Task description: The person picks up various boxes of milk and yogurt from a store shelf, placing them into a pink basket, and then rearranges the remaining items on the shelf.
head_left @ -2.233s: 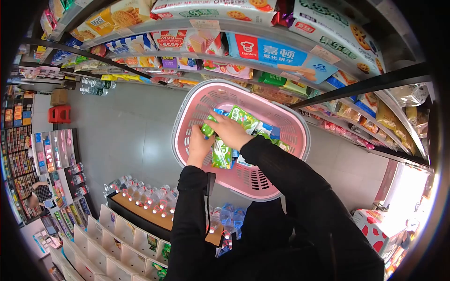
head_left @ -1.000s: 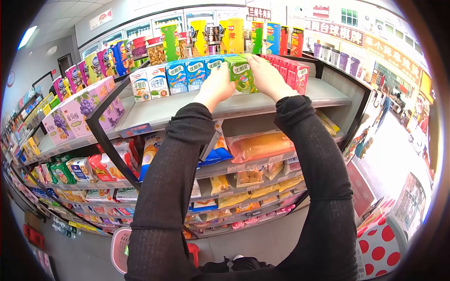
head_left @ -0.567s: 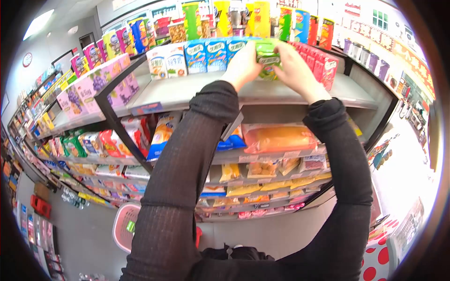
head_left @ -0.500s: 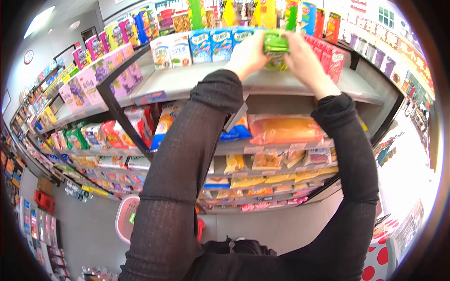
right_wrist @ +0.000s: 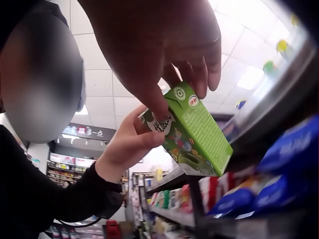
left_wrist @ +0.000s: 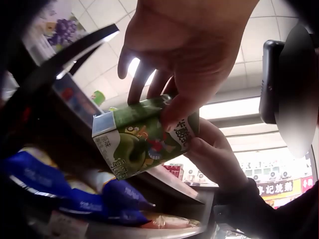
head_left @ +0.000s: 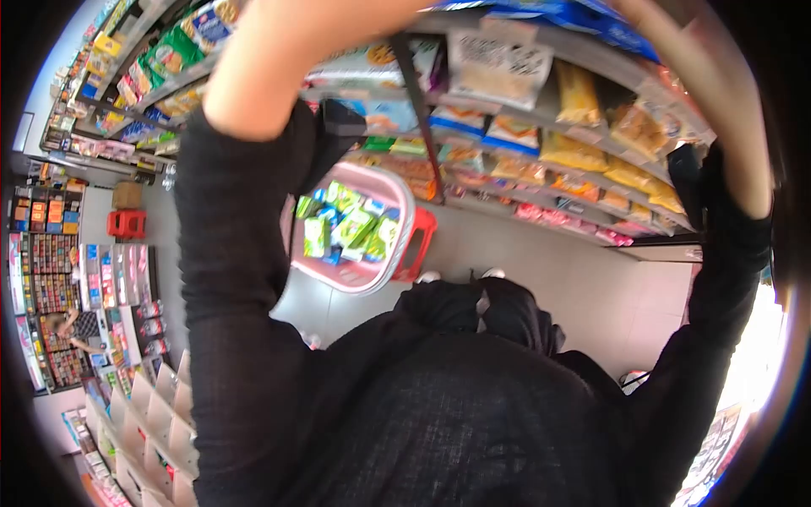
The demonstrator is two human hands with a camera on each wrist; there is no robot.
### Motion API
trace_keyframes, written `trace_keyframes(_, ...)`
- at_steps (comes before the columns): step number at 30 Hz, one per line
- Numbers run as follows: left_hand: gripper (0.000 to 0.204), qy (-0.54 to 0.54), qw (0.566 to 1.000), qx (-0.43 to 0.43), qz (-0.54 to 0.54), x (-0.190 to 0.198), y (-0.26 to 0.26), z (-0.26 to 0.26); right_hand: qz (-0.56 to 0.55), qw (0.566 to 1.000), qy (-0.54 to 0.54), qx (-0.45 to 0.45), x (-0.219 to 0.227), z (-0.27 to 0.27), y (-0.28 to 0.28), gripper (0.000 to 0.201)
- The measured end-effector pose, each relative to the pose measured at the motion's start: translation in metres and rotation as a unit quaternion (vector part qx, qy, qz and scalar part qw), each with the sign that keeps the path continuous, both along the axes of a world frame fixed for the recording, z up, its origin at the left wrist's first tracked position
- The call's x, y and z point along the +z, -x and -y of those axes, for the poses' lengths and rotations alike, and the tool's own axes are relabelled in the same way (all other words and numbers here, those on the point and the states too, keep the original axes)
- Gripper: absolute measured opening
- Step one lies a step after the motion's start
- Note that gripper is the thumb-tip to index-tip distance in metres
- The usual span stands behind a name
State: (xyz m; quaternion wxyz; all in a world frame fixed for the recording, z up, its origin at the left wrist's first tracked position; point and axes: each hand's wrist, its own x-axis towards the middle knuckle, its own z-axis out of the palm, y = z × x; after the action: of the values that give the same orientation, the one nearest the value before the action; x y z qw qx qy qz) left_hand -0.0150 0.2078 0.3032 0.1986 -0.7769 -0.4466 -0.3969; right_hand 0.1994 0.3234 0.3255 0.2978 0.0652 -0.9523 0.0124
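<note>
"Green yogurt-drink carton (left_wrist: 139, 140), tilted, mid-frame in both wrist views. Grip?"

"Left hand (left_wrist: 184, 47) and right hand (right_wrist: 162, 45) both pinch it, opened only its thickness; presumably paired for steadiness."

"And the pink basket (head_left: 394, 188), left of centre, head view?"

"Jumbled green cartons (head_left: 355, 226) inside."
</note>
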Motion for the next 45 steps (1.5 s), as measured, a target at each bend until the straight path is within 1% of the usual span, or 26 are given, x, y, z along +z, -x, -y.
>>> trace_keyframes(1,0.048,0.059,0.993,0.100,0.000,-0.021,0.006,0.033,0.114,0.990,0.082,0.018,-0.009,0.021,0.012,0.050)
trace_keyframes(2,0.041,0.133,0.977,0.170,0.004,-0.046,0.020,0.057,0.046,0.993,0.104,0.005,-0.049,0.035,0.033,0.049)
trace_keyframes(3,0.050,0.106,0.988,0.112,0.004,-0.077,0.036,0.074,-0.022,0.992,0.125,-0.010,-0.101,0.053,0.055,0.048)
trace_keyframes(5,0.053,0.156,0.974,0.137,0.089,-0.131,0.051,0.116,0.012,0.982,0.186,-0.005,-0.144,0.090,0.088,0.050)
trace_keyframes(7,0.048,0.260,0.940,0.172,0.141,-0.179,0.067,0.154,0.023,0.970,0.242,0.002,-0.196,0.120,0.119,0.043)
trace_keyframes(9,0.051,0.313,0.910,0.211,0.170,-0.230,0.078,0.192,0.168,0.926,0.339,0.000,-0.248,0.147,0.144,0.048)
trace_keyframes(11,0.051,0.361,0.878,0.238,0.205,-0.275,0.090,0.226,0.137,0.915,0.379,0.008,-0.305,0.183,0.164,0.041)
trace_keyframes(13,0.051,0.413,0.850,0.236,0.226,-0.314,0.100,0.250,0.233,0.880,0.413,-0.018,-0.339,0.213,0.177,0.038)
trace_keyframes(15,0.050,0.414,0.852,0.220,0.232,-0.354,0.108,0.273,0.279,0.871,0.402,-0.049,-0.380,0.238,0.187,0.035)
trace_keyframes(17,0.049,0.493,0.802,0.240,0.237,-0.378,0.108,0.288,0.306,0.861,0.402,-0.055,-0.395,0.256,0.192,0.034)
trace_keyframes(18,0.045,0.486,0.812,0.235,0.223,-0.389,0.109,0.293,0.328,0.853,0.400,-0.063,-0.403,0.264,0.194,0.033)
trace_keyframes(21,0.040,0.520,0.795,0.229,0.212,-0.410,0.108,0.301,0.363,0.842,0.392,-0.073,-0.416,0.277,0.196,0.032)
trace_keyframes(22,0.037,0.505,0.812,0.215,0.199,-0.419,0.108,0.303,0.373,0.841,0.384,-0.077,-0.423,0.281,0.196,0.031)
trace_keyframes(23,0.037,0.504,0.813,0.211,0.200,-0.427,0.107,0.304,0.383,0.840,0.375,-0.081,-0.431,0.284,0.196,0.029)
trace_keyframes(25,0.042,0.563,0.780,0.207,0.178,-0.439,0.104,0.306,0.392,0.845,0.355,-0.081,-0.449,0.289,0.196,0.028)
trace_keyframes(26,0.041,0.544,0.801,0.191,0.160,-0.444,0.102,0.306,0.401,0.849,0.336,-0.078,-0.456,0.291,0.196,0.027)
trace_keyframes(27,0.041,0.543,0.802,0.189,0.158,-0.448,0.100,0.304,0.399,0.849,0.335,-0.081,-0.462,0.293,0.195,0.027)
trace_keyframes(29,0.039,0.560,0.785,0.208,0.161,-0.460,0.096,0.302,0.430,0.837,0.316,-0.120,-0.462,0.298,0.197,0.025)
trace_keyframes(30,0.037,0.558,0.785,0.216,0.162,-0.465,0.096,0.301,0.426,0.846,0.296,-0.126,-0.465,0.301,0.200,0.024)
trace_keyframes(34,0.036,0.575,0.773,0.231,0.133,-0.450,0.103,0.292,0.391,0.859,0.295,-0.149,-0.471,0.305,0.210,0.023)
trace_keyframes(36,0.036,0.591,0.764,0.223,0.131,-0.448,0.108,0.292,0.402,0.850,0.306,-0.147,-0.470,0.304,0.208,0.023)
trace_keyframes(38,0.036,0.613,0.751,0.215,0.118,-0.455,0.110,0.294,0.413,0.842,0.316,-0.144,-0.474,0.305,0.207,0.023)
trace_keyframes(41,0.037,0.629,0.740,0.214,0.103,-0.458,0.103,0.289,0.404,0.850,0.303,-0.151,-0.481,0.311,0.203,0.022)
trace_keyframes(43,0.038,0.634,0.739,0.204,0.098,-0.461,0.100,0.284,0.430,0.832,0.305,-0.172,-0.480,0.312,0.197,0.020)
trace_keyframes(44,0.036,0.643,0.732,0.207,0.090,-0.464,0.099,0.282,0.410,0.846,0.293,-0.176,-0.479,0.312,0.193,0.020)
trace_keyframes(45,0.033,0.650,0.725,0.210,0.084,-0.467,0.097,0.278,0.410,0.844,0.292,-0.183,-0.476,0.311,0.187,0.020)
